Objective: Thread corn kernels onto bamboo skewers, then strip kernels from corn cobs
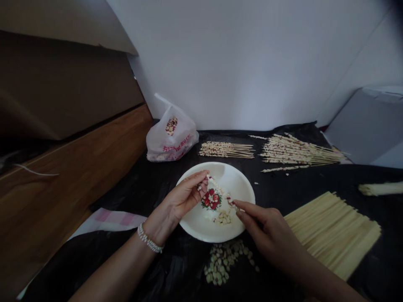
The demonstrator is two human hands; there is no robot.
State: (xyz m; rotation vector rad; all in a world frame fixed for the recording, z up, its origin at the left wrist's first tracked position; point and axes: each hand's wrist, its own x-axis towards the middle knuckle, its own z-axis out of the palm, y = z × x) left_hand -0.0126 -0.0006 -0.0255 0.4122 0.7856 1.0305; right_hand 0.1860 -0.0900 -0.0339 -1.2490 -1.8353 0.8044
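In the head view, pinches the far left end of a strung row of pale and reddish pieces point(215, 183) with the left hand point(182, 195), grip pressed together at thumb and fingertips. Also holds a few loose pieces point(200, 186) against the fingers of that hand. Wears a beaded bracelet point(148, 240) on the left wrist. Pinches small red-and-white pieces point(230, 200) between thumb and forefinger of the right hand point(267, 226), at the lower right end of the row; cannot tell whether joined to it. Has both hands above a white bowl point(195, 228) with a red floral print point(211, 199), and a small heap of pale pieces point(223, 217) inside. Shows a pile of greenish pieces point(220, 264) just in front of the bowl, on the black-covered surface point(151, 188). Shows bare sticks point(333, 235) laid side by side at the right, near the right forearm. Shows behind the bowl a printed plastic bag point(171, 138) at the left, a smaller bundle of loaded sticks point(220, 149) beside it, and a larger, fanned bundle point(286, 151) farther right.
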